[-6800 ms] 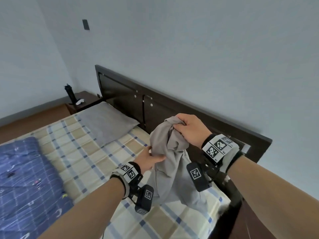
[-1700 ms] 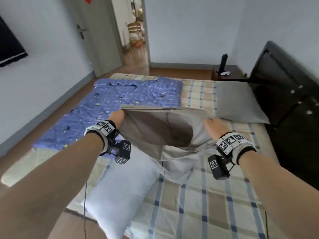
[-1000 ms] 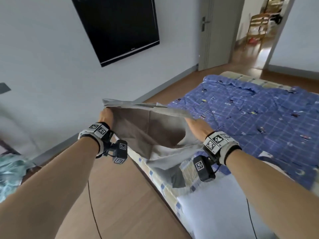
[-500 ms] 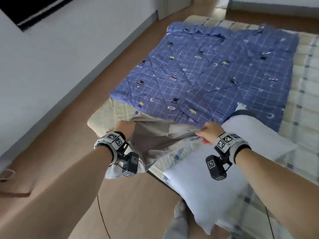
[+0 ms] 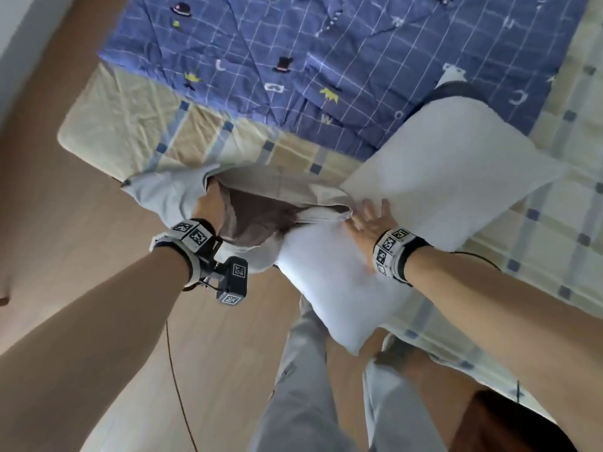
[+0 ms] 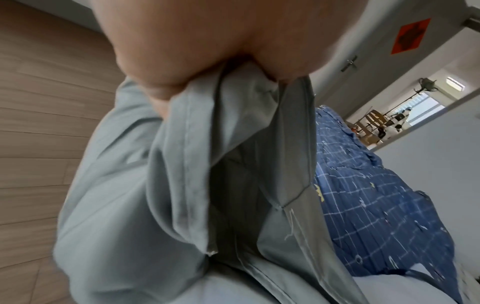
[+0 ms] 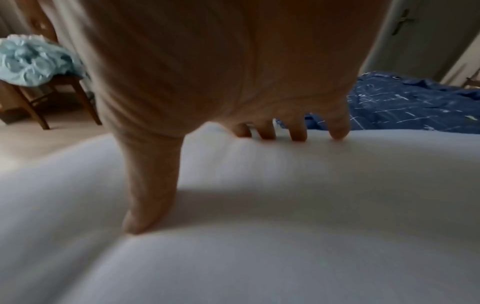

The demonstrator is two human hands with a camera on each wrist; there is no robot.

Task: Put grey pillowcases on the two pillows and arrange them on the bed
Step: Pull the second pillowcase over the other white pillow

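Observation:
A bare white pillow (image 5: 434, 197) lies across the near edge of the bed (image 5: 137, 125), one corner hanging over the floor. The grey pillowcase (image 5: 163, 197) lies at that edge with its mouth gaping and dark inside. My left hand (image 5: 212, 203) grips the left side of the pillowcase opening (image 6: 233, 123), fingers curled into the cloth. My right hand (image 5: 368, 220) lies flat and spread on the pillow (image 7: 259, 226), beside the right end of the opening, fingertips (image 7: 298, 133) pressing the white fabric. The other pillow is out of view.
A blue patterned quilt (image 5: 293, 44) covers the far part of the bed over a checked sheet (image 5: 538, 223). Wooden floor (image 5: 65, 223) runs along the left. My legs in grey trousers (image 5: 300, 386) stand against the bed edge. A chair with light blue cloth (image 7: 33, 61) stands behind.
My right hand has let go of the pillowcase edge and now lies flat on the white pillow. The left hand keeps its grip. The view has tilted further down.

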